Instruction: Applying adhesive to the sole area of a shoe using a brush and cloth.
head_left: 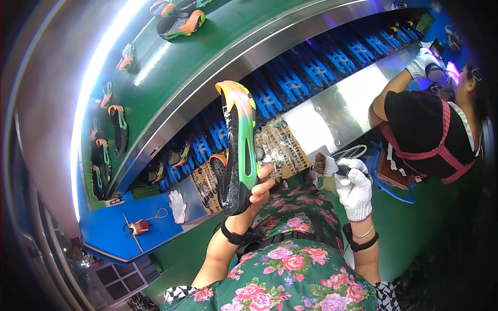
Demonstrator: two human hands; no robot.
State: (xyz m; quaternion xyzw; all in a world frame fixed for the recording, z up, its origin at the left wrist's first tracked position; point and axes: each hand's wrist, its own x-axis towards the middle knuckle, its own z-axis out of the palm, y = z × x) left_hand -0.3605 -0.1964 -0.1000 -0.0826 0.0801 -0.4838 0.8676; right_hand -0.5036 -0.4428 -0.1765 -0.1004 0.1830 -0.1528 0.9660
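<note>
My bare left hand is closed round the lower part of a shoe sole, held up on edge. The sole is black with an orange, pink and green sidewall, and whitish streaks show along its black face. Partly hidden behind it is another black sole with an orange edge. My right hand, in a white knitted glove, grips a brush with brown bristles, to the right of the sole and apart from it. The brush's handle is mostly hidden by the glove.
A metal-edged bench with taped brown wrapping runs before me, beside a blue slatted conveyor. More soles lie on a green belt. A white glove rests by a blue board. A co-worker is at right.
</note>
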